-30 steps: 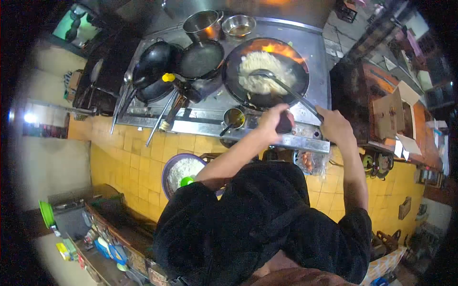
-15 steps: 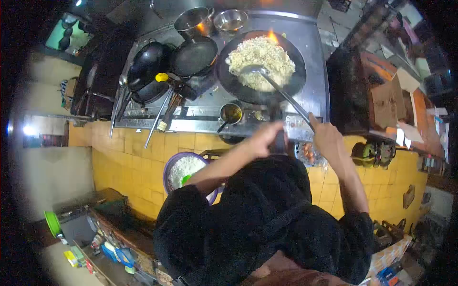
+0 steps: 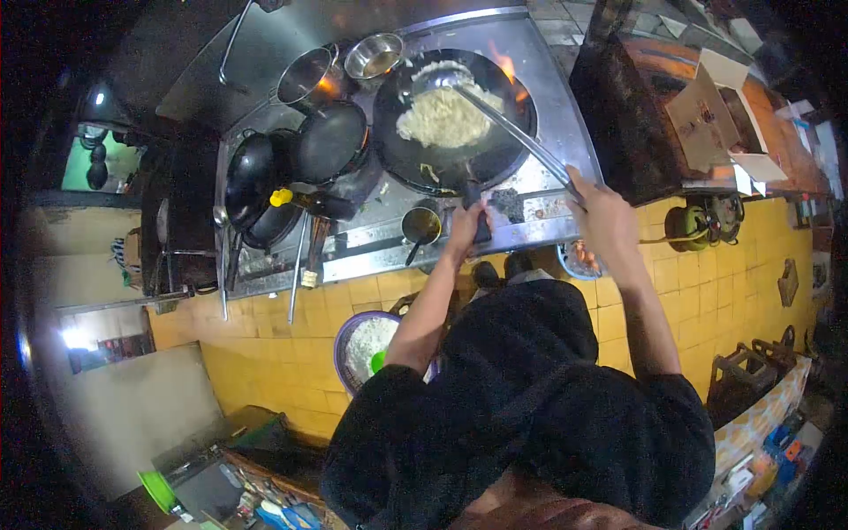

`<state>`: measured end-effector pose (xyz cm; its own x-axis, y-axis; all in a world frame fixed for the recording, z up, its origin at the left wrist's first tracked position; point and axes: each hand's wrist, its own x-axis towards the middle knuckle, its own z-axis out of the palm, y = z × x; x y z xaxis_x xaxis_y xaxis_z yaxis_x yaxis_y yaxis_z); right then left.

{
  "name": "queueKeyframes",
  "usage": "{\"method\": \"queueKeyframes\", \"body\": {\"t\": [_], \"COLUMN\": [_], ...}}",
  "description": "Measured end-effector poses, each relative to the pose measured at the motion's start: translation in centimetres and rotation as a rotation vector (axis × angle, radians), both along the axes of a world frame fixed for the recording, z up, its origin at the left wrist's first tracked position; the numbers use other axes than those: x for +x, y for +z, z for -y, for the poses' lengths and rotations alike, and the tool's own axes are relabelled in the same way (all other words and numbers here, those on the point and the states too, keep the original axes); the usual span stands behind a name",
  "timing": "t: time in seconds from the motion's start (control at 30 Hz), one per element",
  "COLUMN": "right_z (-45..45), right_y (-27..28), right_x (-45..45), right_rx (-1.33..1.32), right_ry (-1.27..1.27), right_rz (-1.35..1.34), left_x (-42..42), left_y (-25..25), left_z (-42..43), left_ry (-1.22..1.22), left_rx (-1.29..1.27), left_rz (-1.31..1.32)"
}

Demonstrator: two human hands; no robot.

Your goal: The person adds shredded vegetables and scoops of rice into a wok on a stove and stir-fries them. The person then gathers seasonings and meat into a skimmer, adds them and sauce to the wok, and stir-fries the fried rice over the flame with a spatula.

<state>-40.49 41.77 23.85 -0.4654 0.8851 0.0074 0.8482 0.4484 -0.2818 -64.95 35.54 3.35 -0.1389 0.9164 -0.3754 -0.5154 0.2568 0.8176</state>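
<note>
A dark wok [image 3: 499, 161] stands on the stove with flames rising at its far right edge. Pale rice [image 3: 446, 119] is heaped in it. My left hand [image 3: 466, 228] is wrapped round the wok's handle [image 3: 475, 196] at the stove's front edge. In my right hand [image 3: 603, 219], fingers closed, is the long metal handle of a ladle [image 3: 521, 137]. The ladle's bowl lies in the far part of the wok, against the rice. A small pot of dark yellow liquid [image 3: 421, 224] sits left of my left hand.
To the left on the stove are a black frying pan [image 3: 331, 141], a metal pot [image 3: 305, 81], a steel bowl [image 3: 374, 58] and a yellow-capped bottle [image 3: 318, 205]. Below stands a purple basket [image 3: 341, 349] of white rice. A cardboard box [image 3: 707, 132] rests on the right-hand table.
My left hand has closed on the wok's handle. The ladle's bowl has moved to the far side of the wok, and the rice has shifted and bunched. The whole view has turned somewhat.
</note>
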Motion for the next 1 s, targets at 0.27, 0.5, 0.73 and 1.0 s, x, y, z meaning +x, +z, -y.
{"method": "queueKeyframes", "body": {"t": [0.27,0.5,0.73,1.0], "right_z": [-5.6,-3.1,-3.4,0.6], "right_y": [-12.1,-12.6,-13.0,-15.9], "right_x": [-5.7,-6.2,-6.1,-4.4], "right_rx": [0.06,-0.051,-0.749,-0.767], "right_ry": [-0.012,-0.099,-0.091,-0.167], "right_rz": [0.201,-0.032,-0.774,-0.695], "left_x": [-1.9,-0.3,1.5,4.6], "left_y": [-1.7,-3.1,-3.1,1.1], "left_z": [-1.3,7.7,11.9,10.6], "left_ry": [0.137,-0.012,-0.125,-0.093], "left_rx": [-0.129,-0.265,-0.311,-0.247], "left_rz": [-0.156,-0.249,-0.315,-0.307]}}
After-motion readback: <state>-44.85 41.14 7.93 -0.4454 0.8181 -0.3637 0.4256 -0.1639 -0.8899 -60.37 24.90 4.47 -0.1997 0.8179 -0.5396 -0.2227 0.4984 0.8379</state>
